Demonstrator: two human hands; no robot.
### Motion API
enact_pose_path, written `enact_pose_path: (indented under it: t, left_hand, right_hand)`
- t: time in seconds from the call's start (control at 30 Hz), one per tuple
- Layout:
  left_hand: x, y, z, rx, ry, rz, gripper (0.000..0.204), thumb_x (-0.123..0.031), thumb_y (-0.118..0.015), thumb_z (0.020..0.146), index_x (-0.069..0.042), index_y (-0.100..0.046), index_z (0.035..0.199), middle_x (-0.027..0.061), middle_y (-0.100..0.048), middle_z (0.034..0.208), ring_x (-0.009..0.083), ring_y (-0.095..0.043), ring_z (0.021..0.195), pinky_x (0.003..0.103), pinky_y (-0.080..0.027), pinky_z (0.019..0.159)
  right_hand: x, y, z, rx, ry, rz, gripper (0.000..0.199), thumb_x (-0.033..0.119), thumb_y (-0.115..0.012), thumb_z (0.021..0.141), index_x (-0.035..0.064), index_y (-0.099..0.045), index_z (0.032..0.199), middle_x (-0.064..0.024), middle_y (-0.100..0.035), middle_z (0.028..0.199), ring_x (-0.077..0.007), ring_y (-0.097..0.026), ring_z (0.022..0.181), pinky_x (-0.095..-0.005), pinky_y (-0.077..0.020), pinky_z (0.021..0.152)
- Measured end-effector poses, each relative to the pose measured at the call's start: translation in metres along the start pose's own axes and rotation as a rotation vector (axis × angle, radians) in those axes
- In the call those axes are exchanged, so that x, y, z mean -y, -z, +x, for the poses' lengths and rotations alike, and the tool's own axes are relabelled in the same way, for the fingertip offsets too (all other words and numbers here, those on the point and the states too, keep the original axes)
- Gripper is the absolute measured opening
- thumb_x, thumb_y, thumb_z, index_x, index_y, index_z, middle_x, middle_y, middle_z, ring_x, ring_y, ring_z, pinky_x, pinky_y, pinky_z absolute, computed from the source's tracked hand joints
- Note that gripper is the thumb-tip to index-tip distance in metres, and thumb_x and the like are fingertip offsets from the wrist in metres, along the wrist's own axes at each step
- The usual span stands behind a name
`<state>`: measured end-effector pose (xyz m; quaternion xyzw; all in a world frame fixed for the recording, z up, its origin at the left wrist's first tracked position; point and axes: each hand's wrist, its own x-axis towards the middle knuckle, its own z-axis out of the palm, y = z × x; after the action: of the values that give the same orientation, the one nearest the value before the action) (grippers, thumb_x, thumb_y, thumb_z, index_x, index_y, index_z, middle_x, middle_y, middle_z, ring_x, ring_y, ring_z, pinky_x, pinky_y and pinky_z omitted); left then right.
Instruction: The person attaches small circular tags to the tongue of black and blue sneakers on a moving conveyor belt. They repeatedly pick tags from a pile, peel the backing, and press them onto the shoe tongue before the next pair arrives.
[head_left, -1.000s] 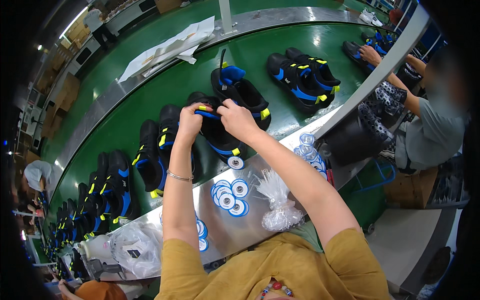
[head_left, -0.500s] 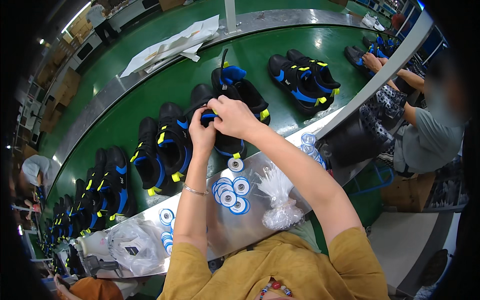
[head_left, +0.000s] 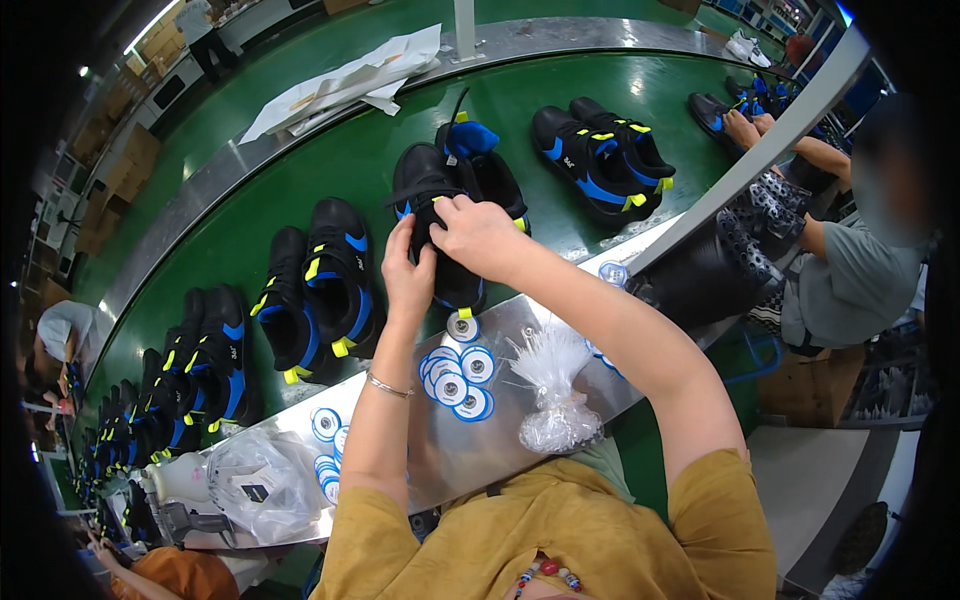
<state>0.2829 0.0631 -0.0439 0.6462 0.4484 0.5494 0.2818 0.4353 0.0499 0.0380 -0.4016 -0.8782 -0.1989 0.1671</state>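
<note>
Grip closure unclear, left hand (head_left: pixel 408 278) and right hand (head_left: pixel 476 236) touch a black shoe (head_left: pixel 424 176), long axis running away, toe farthest.

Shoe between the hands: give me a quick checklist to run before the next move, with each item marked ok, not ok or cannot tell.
1. Shoe standing sole-down on the green surface: ok.
2. Right grip at the shoe: ok, fingers on its upper.
3. Left grip at the shoe: ok, fingers beside its opening.
4. Strap fastened: cannot tell, the fingers cover part of it.
5. Neighbouring shoe's blue-lined flap closed: not ok, it stands open.
6. Pile of round tags apart from both hands: ok, it lies on the metal ledge.
</note>
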Motion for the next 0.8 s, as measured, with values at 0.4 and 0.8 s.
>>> enact_pose_path:
  t: [0.4,0.8]
  left_hand:
    - [-0.015,-0.027,-0.012,0.048,0.092,-0.051,0.071,-0.019,-0.064,0.080,-0.020,-0.038,0.147,0.0298,-0.038,0.142,0.0442,-0.032,0.136,0.044,-0.029,0.112]
    - [-0.040,-0.021,-0.019,0.080,-0.005,0.166,0.075,-0.011,-0.061,0.072,-0.021,-0.044,0.144,0.0329,-0.030,0.145,0.0478,-0.034,0.133,0.047,-0.031,0.109]
  right_hand:
    - [0.014,0.010,-0.039,-0.156,-0.023,-0.118,0.029,0.014,-0.062,0.075,-0.0001,-0.065,0.100,-0.0092,-0.058,0.088,-0.0218,-0.060,0.082,-0.0285,-0.0510,0.063]
    - [-0.029,0.041,-0.033,-0.197,-0.431,0.331,0.025,0.005,-0.064,0.083,0.0005,-0.065,0.108,-0.0129,-0.056,0.092,-0.0313,-0.062,0.082,-0.0383,-0.0516,0.070]
